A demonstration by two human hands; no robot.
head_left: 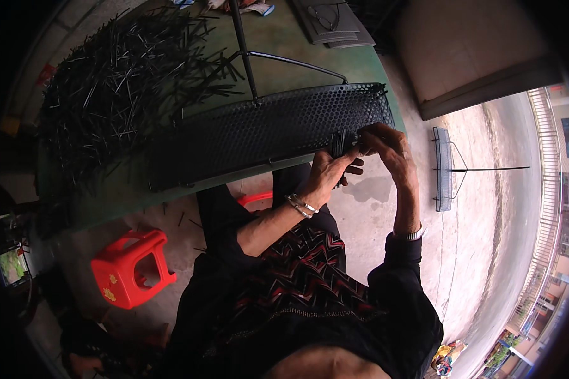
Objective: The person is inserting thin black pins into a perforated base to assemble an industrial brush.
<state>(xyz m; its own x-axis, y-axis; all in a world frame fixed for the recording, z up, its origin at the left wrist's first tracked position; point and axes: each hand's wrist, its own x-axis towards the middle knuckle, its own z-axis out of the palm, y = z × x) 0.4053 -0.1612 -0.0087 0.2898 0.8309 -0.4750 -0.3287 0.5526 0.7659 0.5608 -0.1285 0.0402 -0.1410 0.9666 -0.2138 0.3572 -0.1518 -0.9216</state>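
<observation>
A long black perforated panel [265,126] with a rod frame [246,57] lies along the near edge of the green table [291,54]. My left hand [327,172] is closed round a small bundle of thin black strips [339,143], held in front of the panel near its right end. Just right of it, my right hand [389,146] has its fingers bent and pinched together close to the panel's right edge. What sits between those fingertips is too dark and small to make out. A large loose heap of black strips [117,88] covers the table's left side.
A red plastic stool [131,268] stands on the floor at lower left. Dark flat folders with glasses [329,22] lie at the table's far right corner. Outside to the right, a similar mesh panel with a rod [444,169] lies on the pale ground.
</observation>
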